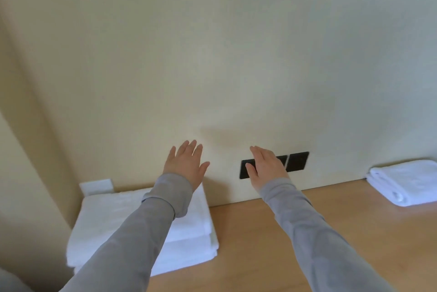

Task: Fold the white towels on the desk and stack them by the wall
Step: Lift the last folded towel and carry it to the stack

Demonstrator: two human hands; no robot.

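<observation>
A stack of folded white towels (pixel 113 223) lies on the wooden desk (pixel 260 239) at the left, against the wall. My left hand (pixel 186 164) is raised above the stack's far right corner, palm down, fingers spread, holding nothing. My right hand (pixel 267 168) hovers in front of the wall to the right of the stack, open and empty too. Both arms wear grey sleeves; the left sleeve hides part of the stack. A second folded white towel (pixel 404 183) lies at the far right of the desk by the wall.
A black socket panel (pixel 298 161) is set in the cream wall just above the desk, partly behind my right hand. A small white plate (pixel 97 186) is on the wall behind the stack. The wall corner stands at the left.
</observation>
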